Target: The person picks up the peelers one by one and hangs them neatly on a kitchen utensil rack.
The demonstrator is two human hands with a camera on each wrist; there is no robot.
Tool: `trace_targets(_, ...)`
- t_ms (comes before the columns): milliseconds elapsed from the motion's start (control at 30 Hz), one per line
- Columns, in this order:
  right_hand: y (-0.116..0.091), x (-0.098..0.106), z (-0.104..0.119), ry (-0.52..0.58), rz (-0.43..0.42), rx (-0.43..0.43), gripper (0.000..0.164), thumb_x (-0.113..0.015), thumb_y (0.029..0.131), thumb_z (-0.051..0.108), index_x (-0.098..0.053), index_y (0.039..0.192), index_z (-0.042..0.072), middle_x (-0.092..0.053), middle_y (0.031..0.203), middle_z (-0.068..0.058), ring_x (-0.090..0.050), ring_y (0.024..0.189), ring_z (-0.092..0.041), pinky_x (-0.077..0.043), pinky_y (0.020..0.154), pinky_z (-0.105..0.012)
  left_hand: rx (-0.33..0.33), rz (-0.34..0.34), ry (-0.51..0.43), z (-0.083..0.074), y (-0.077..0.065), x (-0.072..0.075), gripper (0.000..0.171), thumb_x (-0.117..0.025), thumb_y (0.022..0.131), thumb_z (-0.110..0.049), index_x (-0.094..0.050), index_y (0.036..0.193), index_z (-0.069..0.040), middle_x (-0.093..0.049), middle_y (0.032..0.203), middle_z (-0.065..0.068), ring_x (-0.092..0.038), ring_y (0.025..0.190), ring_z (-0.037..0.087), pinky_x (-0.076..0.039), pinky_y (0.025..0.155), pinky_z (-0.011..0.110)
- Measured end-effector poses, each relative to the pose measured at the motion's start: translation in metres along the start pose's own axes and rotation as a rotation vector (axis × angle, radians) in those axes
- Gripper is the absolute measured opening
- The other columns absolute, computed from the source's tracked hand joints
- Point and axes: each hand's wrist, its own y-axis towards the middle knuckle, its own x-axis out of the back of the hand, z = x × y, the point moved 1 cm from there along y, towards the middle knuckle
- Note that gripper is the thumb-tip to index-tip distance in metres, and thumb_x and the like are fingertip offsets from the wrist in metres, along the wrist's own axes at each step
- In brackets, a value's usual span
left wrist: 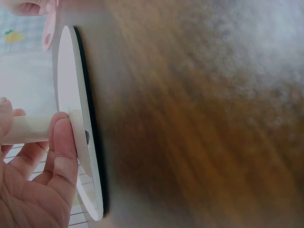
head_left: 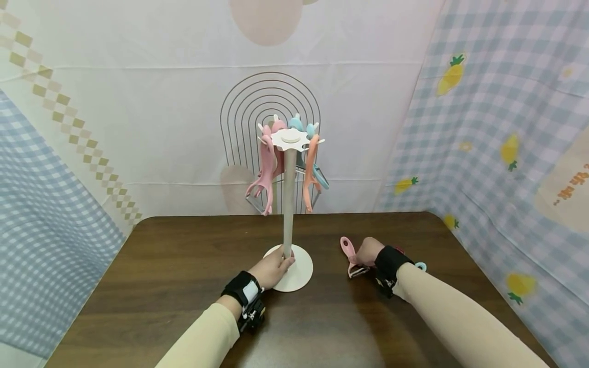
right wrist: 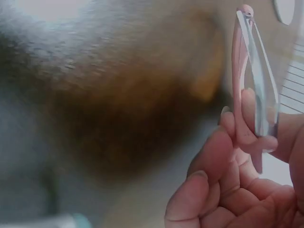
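A white stand with a round base (head_left: 301,268) and an upright pole (head_left: 288,204) stands on the table. My left hand (head_left: 271,268) holds the pole low down, just above the base; in the left wrist view its fingers (left wrist: 64,147) curl round the pole next to the disc. My right hand (head_left: 369,251) pinches a pink peeler (head_left: 348,249) close to the tabletop, right of the stand. The peeler's metal blade (right wrist: 259,80) shows in the right wrist view, with thumb and fingers on either side of its head.
Pink peelers (head_left: 266,174), an orange peeler (head_left: 310,174) and blue ones (head_left: 320,176) hang from the stand's hooked top (head_left: 290,137). A light blue handle end (head_left: 421,266) and something red (head_left: 399,250) lie partly hidden behind my right wrist. Patterned cloth (head_left: 488,153) surrounds the brown table (head_left: 193,245).
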Motion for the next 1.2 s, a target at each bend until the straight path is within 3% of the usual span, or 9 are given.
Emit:
trace_targets(133, -0.006, 0.019, 0.009, 0.111, -0.047, 0.055, 0.023, -0.07, 0.084, 0.014, -0.068, 0.065, 0.001, -0.056, 0.056, 0.001, -0.049, 0.053, -0.014, -0.04, 0.052, -0.026, 0.015, 0.011, 0.001, 0.002, 0.001, -0.001, 0.011, -0.046, 0.104, -0.014, -0.05, 0.103, -0.004, -0.049, 0.073, 0.0, -0.046, 0.063, 0.012, -0.04, 0.057, 0.027)
trace_targets(267, -0.019, 0.053, 0.026, 0.211, -0.093, 0.122, 0.018, -0.067, 0.089, 0.015, -0.068, 0.082, -0.001, -0.06, 0.069, -0.003, -0.052, 0.058, -0.015, -0.043, 0.054, -0.029, 0.013, 0.012, 0.002, 0.003, 0.001, -0.001, 0.01, -0.046, 0.104, -0.015, -0.05, 0.102, -0.005, -0.048, 0.072, 0.0, -0.046, 0.062, 0.011, -0.039, 0.056, 0.026)
trace_targets(433, -0.039, 0.096, 0.049, 0.324, -0.15, 0.208, 0.022, -0.063, 0.095, 0.02, -0.063, 0.093, -0.002, -0.057, 0.073, -0.007, -0.048, 0.059, -0.017, -0.04, 0.054, -0.03, -0.002, 0.009, 0.003, 0.001, 0.001, -0.001, 0.009, -0.046, 0.103, -0.012, -0.05, 0.102, -0.004, -0.049, 0.072, 0.001, -0.047, 0.063, 0.012, -0.04, 0.056, 0.027)
trace_targets(633, -0.065, 0.129, 0.076, 0.4, -0.262, 0.347, 0.028, -0.064, 0.095, 0.028, -0.062, 0.1, 0.001, -0.058, 0.076, -0.004, -0.047, 0.06, -0.017, -0.04, 0.054, -0.028, -0.007, 0.001, 0.011, 0.002, 0.001, -0.001, 0.009, -0.046, 0.103, -0.011, -0.05, 0.102, -0.003, -0.048, 0.071, 0.001, -0.047, 0.063, 0.013, -0.04, 0.056, 0.028)
trace_targets(800, -0.09, 0.144, 0.101, 0.463, -0.343, 0.521, 0.026, -0.063, 0.095, 0.029, -0.062, 0.102, 0.004, -0.059, 0.08, -0.006, -0.047, 0.064, -0.02, -0.039, 0.056, -0.029, -0.01, -0.002, 0.023, 0.002, 0.001, -0.001, 0.009, -0.047, 0.103, -0.011, -0.05, 0.101, -0.004, -0.047, 0.071, 0.0, -0.045, 0.063, 0.012, -0.039, 0.056, 0.027)
trace_targets(1000, -0.118, 0.151, 0.135, 0.48, -0.333, 0.728, 0.013, -0.062, 0.096, 0.018, -0.063, 0.101, 0.006, -0.059, 0.08, -0.008, -0.043, 0.061, -0.019, -0.036, 0.055, -0.029, -0.02, -0.002, 0.022, 0.0, 0.001, 0.001, 0.009, -0.047, 0.103, -0.011, -0.05, 0.101, -0.003, -0.045, 0.072, 0.0, -0.043, 0.063, 0.013, -0.037, 0.056, 0.028)
trace_targets(1200, -0.129, 0.149, 0.159, 0.466, -0.297, 0.802, 0.01, -0.064, 0.094, 0.014, -0.064, 0.099, 0.006, -0.06, 0.081, -0.008, -0.042, 0.063, -0.02, -0.035, 0.057, -0.029, -0.008, 0.005, 0.005, 0.0, 0.001, 0.001, 0.009, -0.046, 0.103, -0.011, -0.05, 0.102, -0.003, -0.044, 0.071, 0.0, -0.042, 0.062, 0.013, -0.036, 0.055, 0.027)
